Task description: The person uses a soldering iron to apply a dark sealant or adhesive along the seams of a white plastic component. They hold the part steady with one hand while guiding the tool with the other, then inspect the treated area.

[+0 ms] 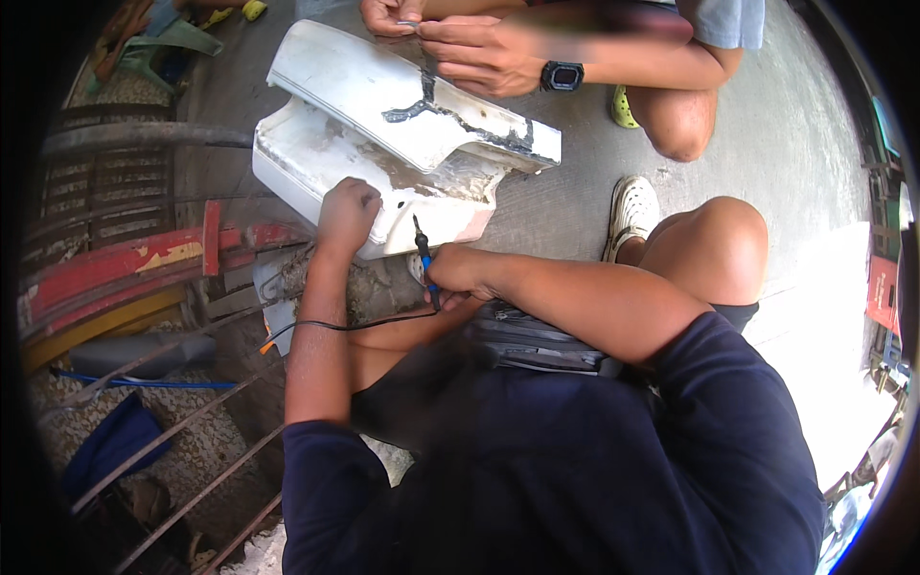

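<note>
My right hand (pixel 458 275) is closed round the blue handle of a soldering iron (pixel 428 266), whose metal tip points up and away from me. Its black cord trails left across my left forearm. My left hand (pixel 349 217) lies against the near part of a cracked white plastic panel (pixel 311 165), fingers curled in; whatever they may pinch is hidden. Dark, rough seams run along the upper part of the panel (pixel 460 123). Beyond it, a co-worker's hands (pixel 484 53) hold a small thin piece (pixel 410 24) between the fingertips.
Metal bars (pixel 182 441) and a red-painted metal piece (pixel 144 264) stand on my left. A dark blue cloth-like item (pixel 115 446) lies behind the bars. The co-worker's knee (pixel 676 125) is at the far right. Concrete floor (pixel 565 192) surrounds the panel.
</note>
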